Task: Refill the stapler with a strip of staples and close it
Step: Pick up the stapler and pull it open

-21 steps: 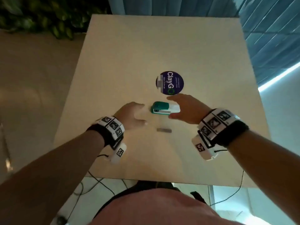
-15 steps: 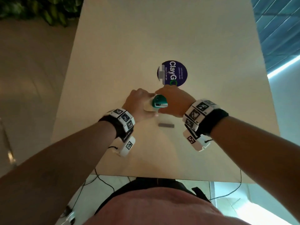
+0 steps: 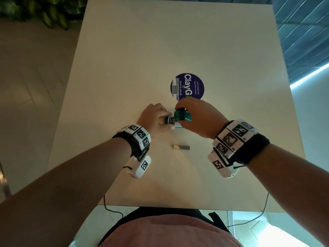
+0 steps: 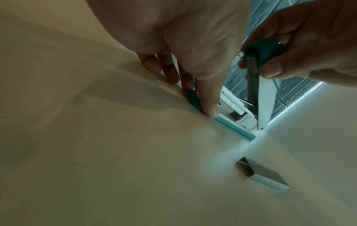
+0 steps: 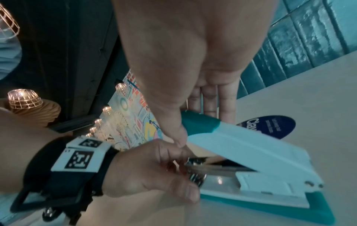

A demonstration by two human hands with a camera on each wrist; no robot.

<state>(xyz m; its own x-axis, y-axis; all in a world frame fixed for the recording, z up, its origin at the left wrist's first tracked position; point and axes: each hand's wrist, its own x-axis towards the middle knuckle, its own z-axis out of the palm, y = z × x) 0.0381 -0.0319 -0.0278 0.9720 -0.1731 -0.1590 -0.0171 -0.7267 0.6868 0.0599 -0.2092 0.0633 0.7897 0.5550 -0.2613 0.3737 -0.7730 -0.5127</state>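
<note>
While half a second ago both hands were only closing round the shut stapler (image 3: 179,117), its top cover now stands swung up on the hinge, so the magazine lies exposed for loading. The right hand (image 3: 197,118) curls round the raised teal-and-white cover, thumb and fingers pinching its end. The left hand (image 3: 154,118) holds the front of the base and metal rail down against the surface (image 3: 231,50), fingers curled on them. The strip of staples (image 3: 181,147) lies untouched on the surface just nearer the person, apart from both hands. Opening seems done; picking up the strip likely comes next, which calls for freeing one hand.
</note>
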